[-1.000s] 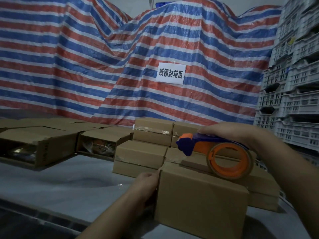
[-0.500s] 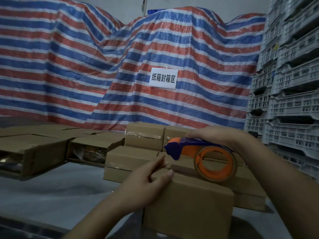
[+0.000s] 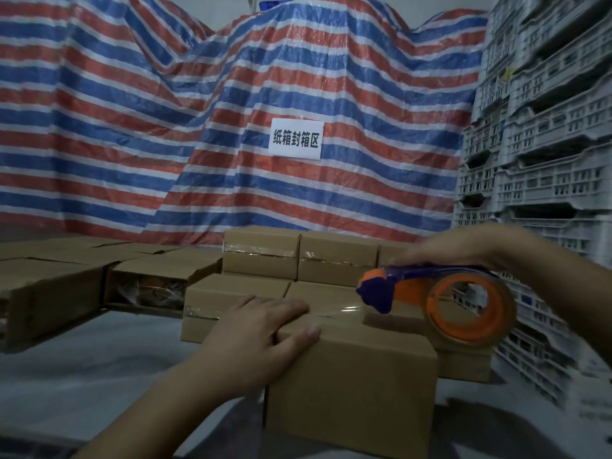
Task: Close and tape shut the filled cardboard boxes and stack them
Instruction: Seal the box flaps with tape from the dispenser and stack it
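Note:
A closed cardboard box [image 3: 351, 389] stands in front of me on the grey table [image 3: 82, 376]. My left hand [image 3: 258, 336] lies flat on its top left corner, fingers spread over the edge. My right hand [image 3: 463, 246] grips a purple and orange tape dispenser [image 3: 440, 303] over the box's right side. A strip of clear tape [image 3: 341, 311] runs from the dispenser's nose across the box top to my left fingers. Behind it stand several taped boxes [image 3: 261, 256] in two layers.
Open boxes [image 3: 155, 283] with packed contents lie on their sides at the left. A red, white and blue striped tarp [image 3: 198, 111] with a white sign [image 3: 295, 139] hangs behind. Stacked white plastic crates [image 3: 546, 144] fill the right side.
My left hand rose from the box's left side onto its top. My right hand drew the dispenser to the right, and a strip of tape now stretches across the top.

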### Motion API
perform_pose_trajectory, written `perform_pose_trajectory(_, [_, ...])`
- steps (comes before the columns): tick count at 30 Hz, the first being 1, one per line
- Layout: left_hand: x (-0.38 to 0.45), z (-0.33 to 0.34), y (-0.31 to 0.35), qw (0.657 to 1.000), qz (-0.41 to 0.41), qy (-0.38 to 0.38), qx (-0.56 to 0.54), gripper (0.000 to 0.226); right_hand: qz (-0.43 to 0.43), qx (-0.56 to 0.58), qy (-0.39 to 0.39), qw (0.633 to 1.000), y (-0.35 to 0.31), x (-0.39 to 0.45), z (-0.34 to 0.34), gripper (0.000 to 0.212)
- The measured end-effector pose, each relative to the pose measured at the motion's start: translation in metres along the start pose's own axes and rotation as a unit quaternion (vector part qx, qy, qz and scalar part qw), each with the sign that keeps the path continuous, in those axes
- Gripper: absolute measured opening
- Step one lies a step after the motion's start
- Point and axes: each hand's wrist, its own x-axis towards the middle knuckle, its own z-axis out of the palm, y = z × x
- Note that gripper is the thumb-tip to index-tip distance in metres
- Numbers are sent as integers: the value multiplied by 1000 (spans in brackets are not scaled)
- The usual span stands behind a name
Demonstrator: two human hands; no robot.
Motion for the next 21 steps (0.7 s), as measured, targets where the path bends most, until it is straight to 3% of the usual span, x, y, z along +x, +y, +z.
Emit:
perform_pose_trajectory(3, [3,-7,2,999,9,-22,30,82,7,-141,58,988,-2,-1,13,52])
perform_pose_trajectory(5, [10,-15,7,997,16,-40,56,85,8,-170,75,983,-6,-1,18,51])
perform_pose_trajectory(9, [24,-19,31,992,24,-45,113,91,10,-169,74,983,-6,-5,19,47])
perform_pose_trajectory(11, [23,-10,43,991,25,-84,98,94,16,-159,71,985,-3,-3,19,46])
perform_pose_trajectory(18, [20,-7,47,989,30,-118,86,80,-18,-82,52,995,15,-2,5,54])
perform_pose_trajectory(21, [19,-7,47,990,44,-103,84,78,-13,-51,48,997,39,-8,-12,69])
